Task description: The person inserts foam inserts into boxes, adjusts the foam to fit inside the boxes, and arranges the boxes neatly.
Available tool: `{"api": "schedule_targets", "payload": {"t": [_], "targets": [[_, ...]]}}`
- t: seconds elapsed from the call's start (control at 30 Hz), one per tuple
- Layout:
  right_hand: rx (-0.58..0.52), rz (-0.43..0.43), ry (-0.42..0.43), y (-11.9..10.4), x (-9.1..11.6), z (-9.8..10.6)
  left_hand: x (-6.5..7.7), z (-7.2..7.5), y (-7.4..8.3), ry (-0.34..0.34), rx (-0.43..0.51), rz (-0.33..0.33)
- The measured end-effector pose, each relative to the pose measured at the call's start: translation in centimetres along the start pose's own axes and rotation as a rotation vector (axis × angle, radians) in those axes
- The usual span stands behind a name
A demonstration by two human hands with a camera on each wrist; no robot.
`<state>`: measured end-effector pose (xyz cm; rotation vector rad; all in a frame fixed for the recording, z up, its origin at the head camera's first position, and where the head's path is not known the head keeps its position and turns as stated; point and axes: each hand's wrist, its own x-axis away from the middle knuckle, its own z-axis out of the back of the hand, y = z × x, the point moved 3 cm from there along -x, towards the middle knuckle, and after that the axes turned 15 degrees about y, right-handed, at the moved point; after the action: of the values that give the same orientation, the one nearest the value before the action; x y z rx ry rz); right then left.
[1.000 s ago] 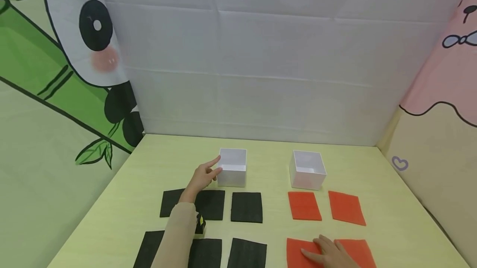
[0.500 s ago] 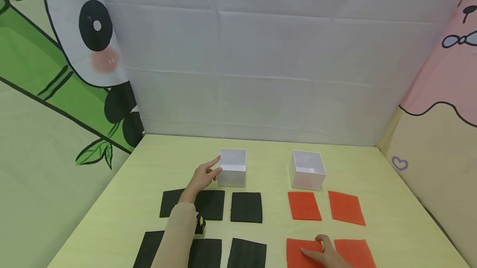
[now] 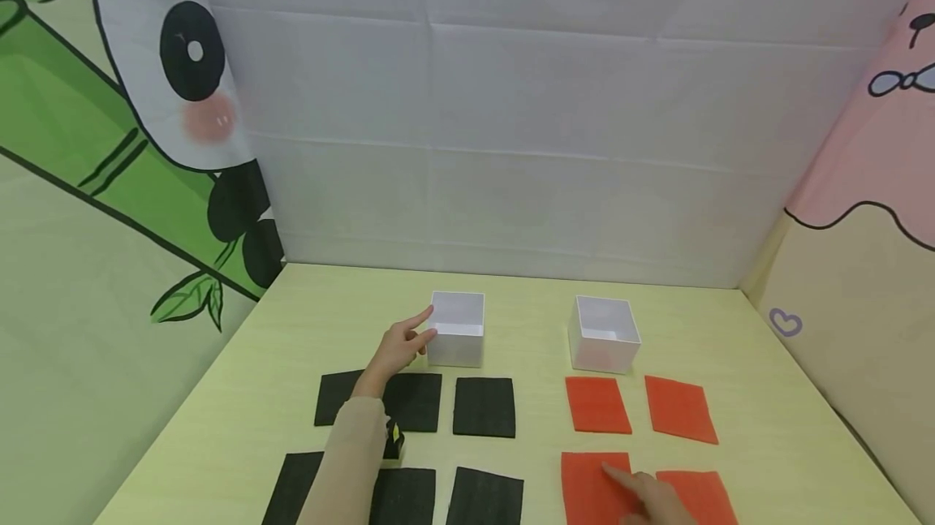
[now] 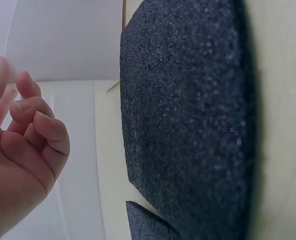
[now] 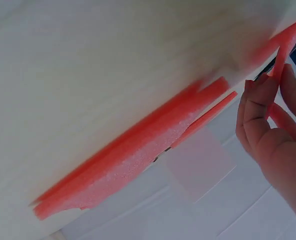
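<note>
At the front right, my right hand (image 3: 661,501) pinches a red foam sheet (image 3: 588,484). In the right wrist view the red sheet (image 5: 284,47) stands up between thumb and fingers. My left hand (image 3: 398,348) is beside the left white box (image 3: 456,350), index finger and thumb pointing at its left wall and overlapping it in the head view. Its other fingers (image 4: 50,130) are loosely bent and hold nothing. A black foam sheet (image 4: 188,100) looms large below that wrist; my left sleeve hides parts of other black sheets (image 3: 412,403).
A second white box (image 3: 606,355) stands to the right. Three other red sheets lie flat, one (image 3: 704,501) under the right hand in the head view. Several black sheets (image 3: 484,407) lie in rows on the left. A white cloth backdrop (image 3: 511,208) rises behind the table.
My right hand had its fingers spread over the near red sheets; now it pinches the left one, whose far edge has risen in view. The left hand stays put.
</note>
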<state>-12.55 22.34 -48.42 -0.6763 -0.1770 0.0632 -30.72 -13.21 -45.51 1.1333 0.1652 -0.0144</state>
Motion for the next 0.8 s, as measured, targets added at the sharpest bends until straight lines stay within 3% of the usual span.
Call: {"api": "schedule_targets", "payload": {"t": [0.07, 0.33, 0.8], "targets": [[-0.041, 0.029, 0.017, 0.0, 0.0, 0.5, 0.0, 0.0, -0.1, 0.0, 0.006, 0.003], [-0.092, -0.056, 0.176, -0.2, -0.2, 1.9, 0.2, 0.1, 0.1, -0.001, 0.024, 0.016], [-0.393, 0.265, 0.24, -1.9, -1.5, 2.9, 0.0, 0.2, 0.2, 0.023, 0.025, 0.024]]}}
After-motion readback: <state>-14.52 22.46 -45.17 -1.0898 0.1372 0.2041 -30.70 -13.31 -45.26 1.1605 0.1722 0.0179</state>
